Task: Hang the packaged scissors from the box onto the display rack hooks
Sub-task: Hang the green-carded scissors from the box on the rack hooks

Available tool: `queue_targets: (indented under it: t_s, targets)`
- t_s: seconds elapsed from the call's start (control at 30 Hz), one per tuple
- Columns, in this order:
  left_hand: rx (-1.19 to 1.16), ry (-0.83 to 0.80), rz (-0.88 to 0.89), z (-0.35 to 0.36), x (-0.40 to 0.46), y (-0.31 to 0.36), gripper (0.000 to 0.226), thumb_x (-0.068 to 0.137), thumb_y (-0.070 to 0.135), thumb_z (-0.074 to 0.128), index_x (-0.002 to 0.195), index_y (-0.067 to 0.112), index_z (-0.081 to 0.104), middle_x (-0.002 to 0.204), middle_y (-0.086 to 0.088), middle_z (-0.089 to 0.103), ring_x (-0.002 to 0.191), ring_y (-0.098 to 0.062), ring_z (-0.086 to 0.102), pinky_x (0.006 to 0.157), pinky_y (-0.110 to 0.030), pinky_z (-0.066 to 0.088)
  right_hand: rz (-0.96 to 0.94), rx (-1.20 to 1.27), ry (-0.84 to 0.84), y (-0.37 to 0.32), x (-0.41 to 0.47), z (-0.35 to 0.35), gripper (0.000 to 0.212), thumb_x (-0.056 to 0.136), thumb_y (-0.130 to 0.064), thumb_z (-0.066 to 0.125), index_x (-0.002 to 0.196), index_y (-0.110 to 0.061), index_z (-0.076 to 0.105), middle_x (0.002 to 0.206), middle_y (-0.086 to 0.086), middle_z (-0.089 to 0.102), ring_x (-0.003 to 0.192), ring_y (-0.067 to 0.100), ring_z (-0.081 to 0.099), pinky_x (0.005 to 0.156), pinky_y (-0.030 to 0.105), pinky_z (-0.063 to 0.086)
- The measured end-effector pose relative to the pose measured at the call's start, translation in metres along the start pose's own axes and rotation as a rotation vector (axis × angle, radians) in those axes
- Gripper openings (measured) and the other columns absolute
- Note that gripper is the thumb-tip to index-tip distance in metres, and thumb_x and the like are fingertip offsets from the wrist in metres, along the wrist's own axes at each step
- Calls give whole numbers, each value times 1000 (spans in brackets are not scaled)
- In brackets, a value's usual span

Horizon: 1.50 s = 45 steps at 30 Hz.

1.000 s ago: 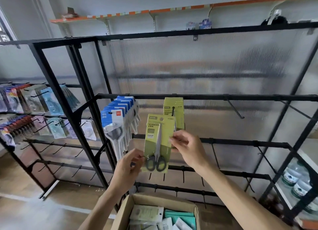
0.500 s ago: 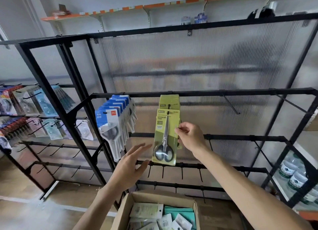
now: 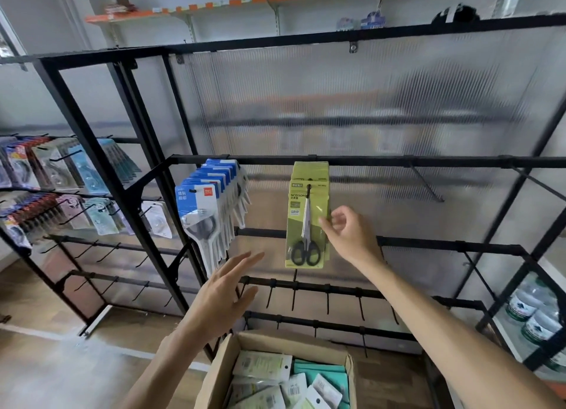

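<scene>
A green scissors pack [image 3: 307,225] with black handles hangs on a hook of the black display rack [image 3: 367,161], in front of another green pack. My right hand [image 3: 346,234] sits just right of the pack with loosely curled fingers, at its edge or barely off it. My left hand [image 3: 226,292] floats below and left of the pack, fingers spread, holding nothing. The cardboard box [image 3: 242,344] below holds several more packs in white, green and teal.
A row of blue-and-white scissors packs [image 3: 208,206] hangs left of the green ones. A second rack at far left carries mixed packs [image 3: 46,176]. Bare hooks line the lower bars [image 3: 327,289]. Water bottles [image 3: 533,313] stand at lower right.
The green pack went from both hands onto the hook. My left hand let go and dropped away; my right hand slid it on and has now loosened its pinch.
</scene>
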<state>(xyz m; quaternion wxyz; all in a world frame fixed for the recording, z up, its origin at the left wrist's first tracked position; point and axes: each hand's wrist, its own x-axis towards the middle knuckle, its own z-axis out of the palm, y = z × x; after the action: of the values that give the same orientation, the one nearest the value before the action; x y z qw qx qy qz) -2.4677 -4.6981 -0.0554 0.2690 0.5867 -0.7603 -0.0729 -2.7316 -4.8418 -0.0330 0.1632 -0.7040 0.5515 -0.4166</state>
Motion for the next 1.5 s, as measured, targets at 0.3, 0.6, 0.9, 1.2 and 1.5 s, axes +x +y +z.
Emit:
queue_targets:
  t_s: [0.3,0.6,0.9,1.2,1.5]
  targets:
    - [1,-171,-145,75,-50,-13,72,92,22,65,150,44,30,161,4,23,145,-20,30,115,-42,35,-249,-590,-291,21,-130,54,79,98,-45,53,153,3,26,159,25,28,140,34,43,113,41,42]
    - [-47,-374,-330,159,-130,-62,74,87,29,67,149,45,30,155,-4,37,143,-27,36,111,-50,39,-119,-559,-743,70,-225,114,74,103,-35,46,157,-1,10,165,20,6,152,29,18,122,36,22]
    - [53,-800,-499,244,-195,-91,75,89,17,52,153,41,22,161,-3,26,146,-26,28,117,-42,29,70,-580,-961,125,-321,158,68,86,-21,69,145,0,44,152,21,42,136,29,49,107,35,44]
    - [184,-881,-433,351,-189,-117,76,87,46,65,149,20,29,143,-1,45,131,-23,45,99,-37,43,78,-643,-1006,183,-337,196,69,90,-21,67,148,2,38,156,19,37,142,28,42,115,33,34]
    - [241,-769,-457,430,-186,-82,73,93,25,54,151,10,14,145,-13,28,125,-30,37,83,-39,50,58,-722,-1059,226,-363,209,66,89,-14,66,148,1,40,157,20,34,145,32,36,118,44,30]
